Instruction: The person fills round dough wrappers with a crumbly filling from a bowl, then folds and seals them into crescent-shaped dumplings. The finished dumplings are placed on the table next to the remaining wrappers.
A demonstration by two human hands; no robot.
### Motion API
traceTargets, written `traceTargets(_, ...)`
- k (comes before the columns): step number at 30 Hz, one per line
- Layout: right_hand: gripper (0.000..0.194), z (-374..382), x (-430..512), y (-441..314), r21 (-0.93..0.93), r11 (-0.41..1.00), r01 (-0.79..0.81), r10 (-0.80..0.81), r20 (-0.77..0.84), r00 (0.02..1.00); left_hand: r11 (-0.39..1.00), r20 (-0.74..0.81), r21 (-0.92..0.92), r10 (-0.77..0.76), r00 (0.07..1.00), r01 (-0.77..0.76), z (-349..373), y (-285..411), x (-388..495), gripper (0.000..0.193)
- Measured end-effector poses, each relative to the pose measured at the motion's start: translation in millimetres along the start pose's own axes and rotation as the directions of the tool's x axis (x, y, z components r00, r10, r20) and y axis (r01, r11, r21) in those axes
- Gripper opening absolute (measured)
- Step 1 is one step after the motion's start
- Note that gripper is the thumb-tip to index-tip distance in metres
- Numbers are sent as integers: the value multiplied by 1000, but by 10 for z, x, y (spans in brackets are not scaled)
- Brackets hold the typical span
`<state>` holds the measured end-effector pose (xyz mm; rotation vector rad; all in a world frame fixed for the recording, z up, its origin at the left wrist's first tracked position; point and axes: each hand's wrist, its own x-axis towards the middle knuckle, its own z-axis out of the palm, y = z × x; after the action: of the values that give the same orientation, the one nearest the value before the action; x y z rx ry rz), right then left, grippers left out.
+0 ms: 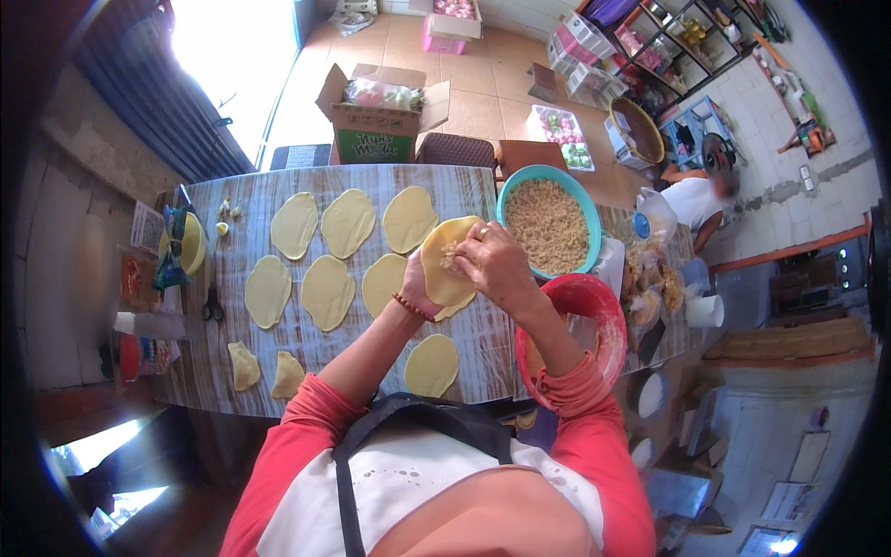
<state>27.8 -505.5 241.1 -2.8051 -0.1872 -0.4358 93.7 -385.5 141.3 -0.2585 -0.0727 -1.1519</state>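
Observation:
A flat oval of dough (435, 268) rests on my left hand (415, 282), which supports it from below. Over it, the pinched fingers of my right hand (491, 257) touch a small heap of crumbly filling (451, 256) on the dough. More of this filling (550, 226) lies in a turquoise basin (513, 182) to the right. Several dough ovals, such as one at the back (348, 223) and one near the front edge (431, 365), lie on the table. Two folded dough pieces, one on the left (243, 365) and another beside it (287, 376), are at the front left.
A red basin (612, 306) stands under my right forearm. Scissors (213, 304), a yellow bowl (195, 244) and a plastic tub (143, 357) are at the left. Behind the table (202, 390) is an open carton (372, 139). Another person (689, 198) is at the far right.

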Motion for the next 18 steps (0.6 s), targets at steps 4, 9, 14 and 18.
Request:
traceTargets(4, 12, 37, 22, 17, -42, 999, 21, -21, -14, 1000, 1000, -25, 10, 7, 1000, -7, 2, -4, 3, 50)
traceTargets(9, 10, -35, 41, 76, 268, 957, -112, 111, 16, 994, 1000, -49, 21, 4, 999, -3, 94, -7, -15, 51)
traceTargets(14, 6, -151, 41, 62, 487, 828, -277, 259, 105, 960, 998, -136, 56, 24, 990, -17, 160, -39, -14, 51)
traceTargets(18, 11, -178, 48, 33, 592, 711, -380, 344, 180, 922, 997, -132, 69, 49, 990, -40, 125, -43, -14, 50)
